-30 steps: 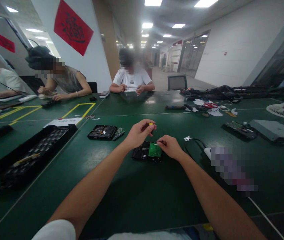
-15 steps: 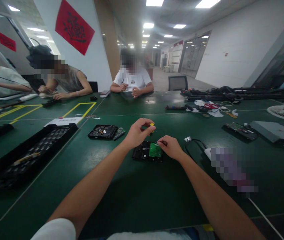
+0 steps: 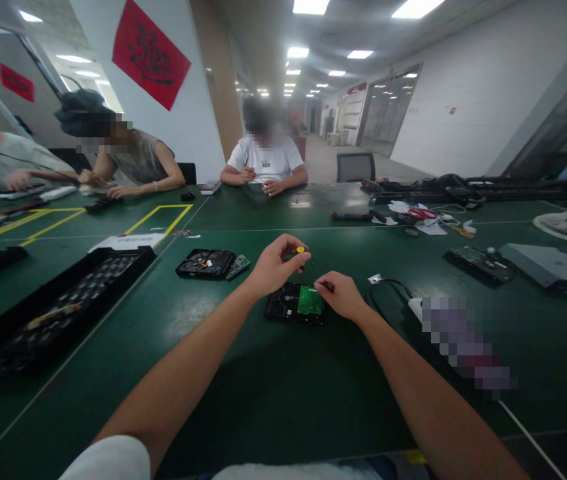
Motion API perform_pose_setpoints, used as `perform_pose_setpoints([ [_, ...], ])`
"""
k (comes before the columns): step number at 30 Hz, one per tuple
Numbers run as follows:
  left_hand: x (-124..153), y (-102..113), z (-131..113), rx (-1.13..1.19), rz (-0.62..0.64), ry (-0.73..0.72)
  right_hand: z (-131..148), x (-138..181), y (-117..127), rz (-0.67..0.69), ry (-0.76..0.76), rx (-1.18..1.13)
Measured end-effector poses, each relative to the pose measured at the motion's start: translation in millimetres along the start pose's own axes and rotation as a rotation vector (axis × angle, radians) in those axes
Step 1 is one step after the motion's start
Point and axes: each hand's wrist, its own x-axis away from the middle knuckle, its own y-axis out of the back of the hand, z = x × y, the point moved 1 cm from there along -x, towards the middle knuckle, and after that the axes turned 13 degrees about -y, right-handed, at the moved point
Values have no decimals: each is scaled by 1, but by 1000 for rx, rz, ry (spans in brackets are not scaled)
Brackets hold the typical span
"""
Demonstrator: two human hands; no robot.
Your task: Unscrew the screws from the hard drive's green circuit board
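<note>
Drive: black case [image 3: 290, 307], apparently lying flat on the green table [image 3: 223, 373], its green board [image 3: 310, 300] facing up on the right portion; all places below are given from this drive.
Slip: a yellow-topped tool [image 3: 301, 250] is held by a small pinch above the drive's far edge; if that grip loosened or twisted, I judge it could drop and scratch the board.
Slide: nothing visible clamps the drive, so a sideways push from either hand might shift it across the smooth tabletop.
Loss: any tiny part coming free could vanish against the dark case or table.
Snag: the black cable [image 3: 389, 278] loops to the right of the drive, near the right wrist; a wide elbow movement might catch it.
Left hand: [image 3: 279, 263] above the drive's far left corner, thumb and forefinger closed on the yellow top, the other fingers curled; the tool's lower end is mostly hidden.
Right hand: [image 3: 343, 293] beside the drive's far right corner, thumb and forefinger brought nearly together at the board's edge; whether they pinch something small or touch the board, I cannot tell.
Neighbours: an opened case [image 3: 206, 263] left of and beyond the drive, with a loose circuit board [image 3: 238, 267] just beside it; a long black tray [image 3: 138, 257] farther left.
Opposite: a person in white [image 3: 266, 163] sits well beyond the drive.
</note>
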Motion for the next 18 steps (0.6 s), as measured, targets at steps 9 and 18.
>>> perform_pose_setpoints([
  [9, -2, -1, -6, 56, 61, 11, 0, 0, 0, 12, 0, -7],
  [18, -3, 2, -1, 21, -11, 36, -1, 1, 0, 21, -2, 8],
])
